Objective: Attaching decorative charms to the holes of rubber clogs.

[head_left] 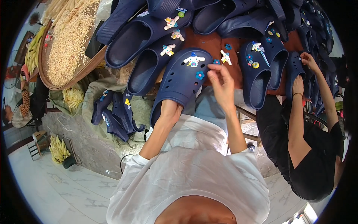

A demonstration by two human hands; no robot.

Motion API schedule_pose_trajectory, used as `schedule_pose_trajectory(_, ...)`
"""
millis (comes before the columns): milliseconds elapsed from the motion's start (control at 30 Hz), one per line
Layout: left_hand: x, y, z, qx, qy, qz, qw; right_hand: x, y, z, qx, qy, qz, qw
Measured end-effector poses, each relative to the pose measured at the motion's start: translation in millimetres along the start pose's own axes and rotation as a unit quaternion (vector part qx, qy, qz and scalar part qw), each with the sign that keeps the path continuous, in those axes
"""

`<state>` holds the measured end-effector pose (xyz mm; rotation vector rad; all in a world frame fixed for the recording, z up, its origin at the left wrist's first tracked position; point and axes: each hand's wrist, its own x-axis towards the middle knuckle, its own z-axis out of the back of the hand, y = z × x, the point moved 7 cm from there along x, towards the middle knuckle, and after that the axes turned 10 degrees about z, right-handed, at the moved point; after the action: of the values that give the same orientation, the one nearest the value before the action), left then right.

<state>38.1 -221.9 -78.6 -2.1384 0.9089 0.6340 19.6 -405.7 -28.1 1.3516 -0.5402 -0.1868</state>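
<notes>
A navy clog (179, 80) with round holes is raised in front of me, toe pointing away. My left hand (172, 110) reaches into its opening and holds it up; the fingers are hidden inside. On the clog's upper sit a white long-eared character charm (194, 59) and a blue flower charm (200, 75). Beside the clog's right edge is my right hand (223, 84), thumb and forefinger brought close in a pinch. What they hold, if anything, is too small to make out. Just past the fingertips, another blue flower charm (216, 62) shows.
A loose white character charm (225, 57) and a flower charm (228, 47) lie on the reddish-brown table (238, 74). Navy clogs (130, 41) crowd the far side. Decorated clogs (257, 80) stand right. A co-worker's hands (300, 84) handle another clog. A grain basket (71, 48) is left.
</notes>
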Motion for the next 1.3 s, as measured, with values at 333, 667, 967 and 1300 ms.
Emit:
schedule_pose_trajectory(333, 5, 10, -3, -0.039, 0.018, -0.011, 0.999, 29, -22, 21, -0.408, 0.013, 0.151, 0.9)
schedule_pose_trajectory(667, 0, 18, -5, -0.016, 0.059, -0.023, 0.998, 9, -31, 27, -0.198, -0.007, 0.027, 0.98)
schedule_pose_trajectory(967, -2, 20, -9, -0.007, 0.006, -0.022, 1.0, -32, -1, -10, 0.129, 0.09, -0.097, 0.983)
schedule_pose_trajectory(1300, -1, 26, 7, 0.089, 0.004, -0.033, 0.995, -28, -15, -10, 0.145, 0.118, -0.159, 0.969)
